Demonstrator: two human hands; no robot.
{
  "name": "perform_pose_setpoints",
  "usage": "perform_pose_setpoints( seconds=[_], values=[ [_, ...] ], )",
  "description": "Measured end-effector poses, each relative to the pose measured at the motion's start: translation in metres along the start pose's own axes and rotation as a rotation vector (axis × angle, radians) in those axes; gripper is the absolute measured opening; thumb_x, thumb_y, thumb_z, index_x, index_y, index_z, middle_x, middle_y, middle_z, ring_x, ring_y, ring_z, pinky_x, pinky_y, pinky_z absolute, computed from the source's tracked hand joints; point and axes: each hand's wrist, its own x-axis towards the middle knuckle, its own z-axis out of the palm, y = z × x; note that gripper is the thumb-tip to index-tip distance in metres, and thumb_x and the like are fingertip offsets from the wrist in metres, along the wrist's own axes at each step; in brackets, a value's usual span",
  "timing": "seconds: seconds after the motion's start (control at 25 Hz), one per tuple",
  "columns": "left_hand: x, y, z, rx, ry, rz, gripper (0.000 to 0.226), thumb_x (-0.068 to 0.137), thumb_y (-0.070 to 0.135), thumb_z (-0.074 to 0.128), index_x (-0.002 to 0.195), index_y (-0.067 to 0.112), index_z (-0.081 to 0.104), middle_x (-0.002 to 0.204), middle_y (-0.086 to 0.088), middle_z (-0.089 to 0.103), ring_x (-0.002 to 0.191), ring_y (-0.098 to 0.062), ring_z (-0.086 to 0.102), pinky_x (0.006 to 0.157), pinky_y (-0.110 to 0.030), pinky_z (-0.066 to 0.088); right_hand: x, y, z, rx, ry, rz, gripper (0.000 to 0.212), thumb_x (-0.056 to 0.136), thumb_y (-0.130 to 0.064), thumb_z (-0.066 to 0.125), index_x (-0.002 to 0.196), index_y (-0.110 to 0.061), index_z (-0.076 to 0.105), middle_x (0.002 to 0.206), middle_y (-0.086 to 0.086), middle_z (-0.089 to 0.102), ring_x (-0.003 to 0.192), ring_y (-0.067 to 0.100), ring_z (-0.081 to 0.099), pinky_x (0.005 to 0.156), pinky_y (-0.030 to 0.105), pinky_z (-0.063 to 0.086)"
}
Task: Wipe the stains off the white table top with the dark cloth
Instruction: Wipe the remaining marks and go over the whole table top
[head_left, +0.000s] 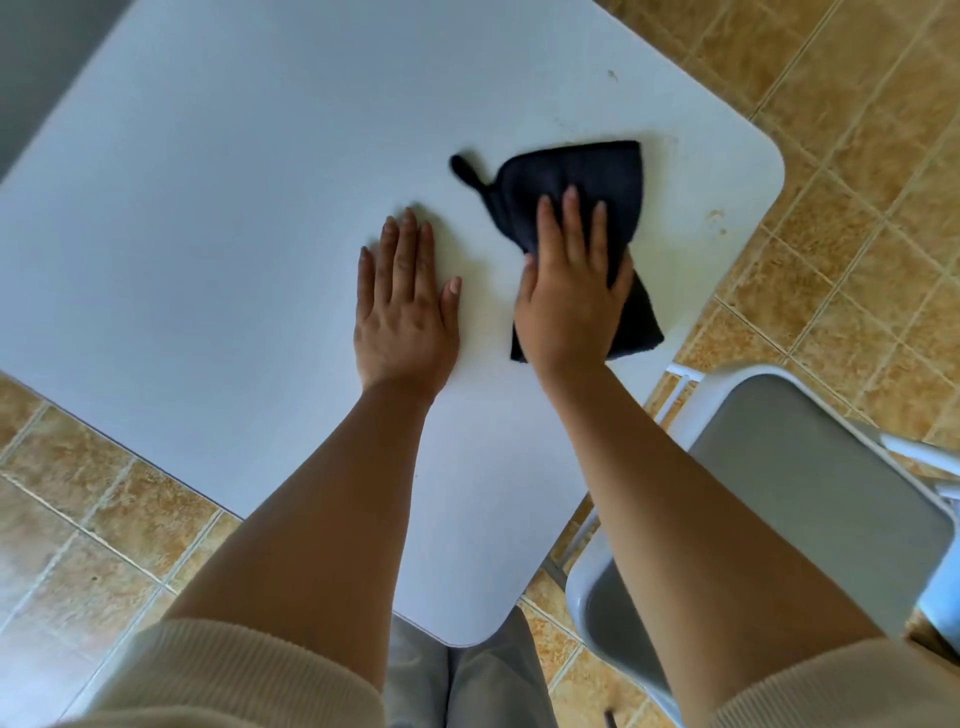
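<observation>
1. While the left hand (402, 306) lies flat, palm down, on the white table top (234, 208), the right hand (569, 291) presses down on the dark cloth (582, 176).
2. Left hand: fingers straight and close together, thumb angled out to the right, holding nothing. It rests on bare table surface just left of the cloth, not touching it.
3. Right hand: fingers extended and slightly spread, laid flat over the cloth; the thumb sits at the cloth's left edge. The palm covers the cloth's middle, so this is pressing, not pinching.
4. Cloth: dark navy or black, folded or bunched, lying on the right part of the table near the rounded far-right corner. One part sticks out past the fingertips, another out from under the heel of the hand toward the near edge. A small hanging loop (467, 174) pokes out at its upper left.
5. Stains: a small dark mark (613, 76) beyond the cloth, and brownish specks (718, 215) right of it near the table edge. Both are apart from the cloth.
6. Surroundings: a grey folding chair (810, 499) stands beside the table's right edge, with tan tiled floor (857, 156) all around.
7. Beige sleeves (234, 680) are pushed up on both forearms.
</observation>
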Motion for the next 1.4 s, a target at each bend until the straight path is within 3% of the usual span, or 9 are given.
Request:
perform_pose_setpoints(
  seconds=[0.2,0.4,0.52,0.6,0.72,0.84,1.0,1.24,1.4],
  values=[
    [0.001,-0.001,-0.001,-0.005,0.005,0.002,0.06,0.102,0.04,0.02,0.152,0.006,0.023,0.159,-0.01,0.022,0.148,-0.022,0.017,0.121,-0.038,0.008,-0.054,0.029,-0.008,-0.049,-0.028,-0.176,0.05,0.102,-0.031,0.04,0.153,-0.027,0.038,0.161,-0.005,0.033,0.15,0.02,0.028,0.115,0.049,0.031],
    [0.003,0.0,-0.001,0.002,-0.007,-0.004,0.06,0.102,0.039,0.021,0.153,0.007,0.021,0.16,-0.009,0.02,0.148,-0.021,0.014,0.121,-0.038,0.006,-0.035,0.088,-0.026,-0.062,-0.065,0.076,0.055,0.101,-0.031,0.039,0.155,-0.026,0.031,0.164,-0.002,0.026,0.152,0.021,0.022,0.116,0.053,0.027],
    [0.004,0.001,-0.001,0.019,-0.019,-0.004,0.061,0.102,0.039,0.02,0.153,0.007,0.02,0.16,-0.008,0.018,0.149,-0.021,0.013,0.121,-0.037,0.004,0.024,0.087,-0.027,-0.01,-0.05,0.267,0.054,0.103,-0.03,0.036,0.156,-0.025,0.028,0.166,-0.001,0.021,0.154,0.022,0.015,0.118,0.058,0.021],
    [0.003,0.001,-0.001,0.029,-0.018,-0.009,0.061,0.102,0.04,0.02,0.153,0.007,0.019,0.16,-0.008,0.018,0.149,-0.021,0.013,0.121,-0.037,0.004,0.058,0.075,-0.024,0.018,-0.07,0.3,0.054,0.105,-0.03,0.036,0.157,-0.026,0.025,0.167,-0.002,0.016,0.154,0.022,0.011,0.119,0.059,0.017],
    [0.003,0.002,-0.001,0.035,-0.018,-0.003,0.061,0.101,0.039,0.022,0.152,0.005,0.021,0.16,-0.009,0.02,0.148,-0.023,0.015,0.121,-0.039,0.007,0.079,0.04,-0.015,0.013,-0.088,0.139,0.055,0.103,-0.03,0.039,0.157,-0.027,0.026,0.166,-0.003,0.017,0.154,0.023,0.012,0.118,0.056,0.018],
    [0.003,0.001,-0.001,0.031,-0.014,-0.005,0.061,0.102,0.039,0.022,0.152,0.005,0.022,0.159,-0.01,0.021,0.148,-0.023,0.017,0.121,-0.039,0.008,0.057,0.008,-0.004,0.003,-0.046,-0.105,0.052,0.1,-0.032,0.039,0.152,-0.026,0.039,0.162,-0.002,0.032,0.15,0.023,0.027,0.114,0.053,0.028],
    [0.003,0.001,-0.003,0.007,-0.012,-0.015,0.061,0.101,0.04,0.022,0.152,0.005,0.021,0.159,-0.009,0.022,0.148,-0.022,0.017,0.121,-0.038,0.007,0.002,0.03,-0.006,-0.052,-0.037,-0.245,0.047,0.105,-0.032,0.036,0.151,-0.026,0.04,0.16,-0.003,0.036,0.149,0.021,0.03,0.113,0.049,0.032],
    [0.006,0.0,-0.005,-0.008,0.04,-0.001,0.058,0.101,0.039,0.027,0.147,0.004,0.034,0.154,-0.011,0.035,0.144,-0.024,0.029,0.119,-0.039,0.017,0.03,0.073,-0.023,-0.02,-0.092,0.105,0.054,0.103,-0.03,0.04,0.155,-0.026,0.03,0.165,-0.001,0.023,0.153,0.023,0.017,0.117,0.056,0.023],
    [0.028,-0.009,-0.009,-0.003,0.047,0.026,0.058,0.102,0.038,0.026,0.149,0.004,0.03,0.156,-0.011,0.03,0.145,-0.025,0.025,0.12,-0.039,0.013,0.078,0.038,-0.016,-0.012,-0.094,0.128,0.054,0.104,-0.031,0.04,0.156,-0.027,0.027,0.166,-0.003,0.018,0.154,0.023,0.012,0.118,0.057,0.02]
  ],
)
